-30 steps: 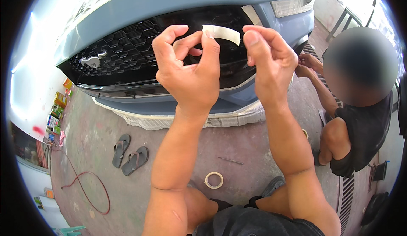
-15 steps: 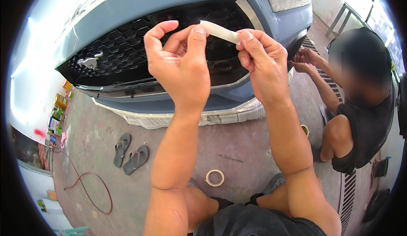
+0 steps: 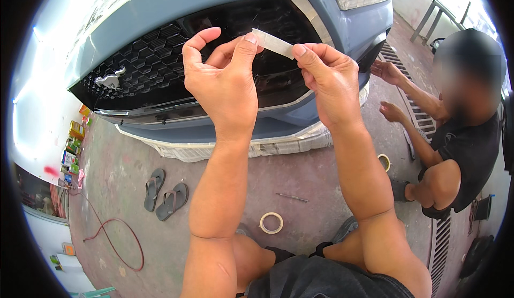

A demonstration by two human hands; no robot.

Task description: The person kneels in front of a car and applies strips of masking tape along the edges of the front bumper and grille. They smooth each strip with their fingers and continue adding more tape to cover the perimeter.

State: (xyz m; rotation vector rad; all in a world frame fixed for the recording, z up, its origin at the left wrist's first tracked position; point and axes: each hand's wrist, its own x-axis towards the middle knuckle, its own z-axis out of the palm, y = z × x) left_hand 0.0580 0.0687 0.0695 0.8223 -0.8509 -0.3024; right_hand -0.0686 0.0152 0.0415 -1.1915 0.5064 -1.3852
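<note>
Between my two hands a short strip of masking tape (image 3: 274, 44) is stretched, sloping down to the right. My left hand (image 3: 225, 78) pinches its upper left end between thumb and forefinger, the other fingers curled loosely. At the lower right end, my right hand (image 3: 331, 84) grips the strip with thumb and fingers. Behind the strip is the black honeycomb grille (image 3: 155, 49) of a blue-grey car front (image 3: 214, 1). A pale strip of tape (image 3: 313, 18) runs along the grille's right edge. Masking paper (image 3: 267, 147) lines the bumper's lower edge.
A masking tape roll (image 3: 271, 223), a thin pen-like tool (image 3: 292, 197) and a pair of flip-flops (image 3: 163, 195) lie on the floor. Another person (image 3: 460, 142) crouches at the right, by a floor grate. Cans (image 3: 71, 156) line the left wall near a red hose (image 3: 120, 220).
My hands have shifted slightly left with the tape strip still held between them. The crouching person has leaned back to the right and drawn one hand away from the car.
</note>
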